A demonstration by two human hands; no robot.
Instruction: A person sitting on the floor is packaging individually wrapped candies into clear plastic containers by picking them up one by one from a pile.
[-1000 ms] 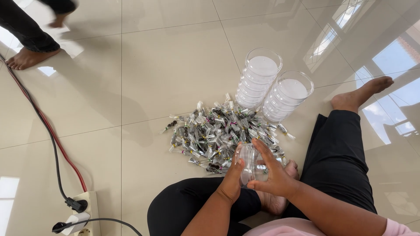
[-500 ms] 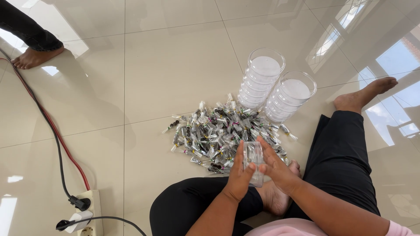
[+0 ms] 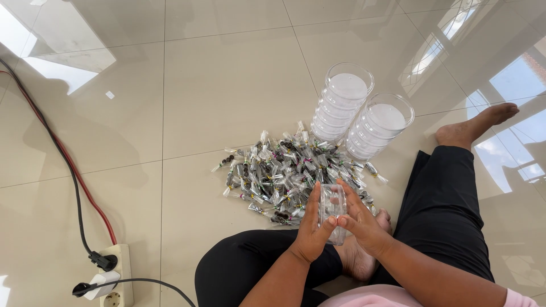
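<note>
I am looking down from a head camera at a person sitting cross-legged on a glossy cream tile floor. Both hands are raised in front of the lap, holding one small clear plastic container between them. The left hand presses its palm and thumb to the container's left side; the right hand cups the right side with fingers spread along it. A second ago the right hand was open and reaching over the container, which the left hand held lower against the pile; now both hands close around it, lifted clear of the pile. A bystander's bare foot, seen at the upper left earlier, has gone from view.

The held container looks empty, though it is transparent and partly covered, so I cannot be sure. Just beyond it lies a heap of small wrapped sweets in clear twisted wrappers with dark centres. Behind the heap stand two stacks of clear round containers, touching each other, apparently holding nothing.

At lower left, a white power strip takes a black plug, and red and black cables run away up the floor.
</note>
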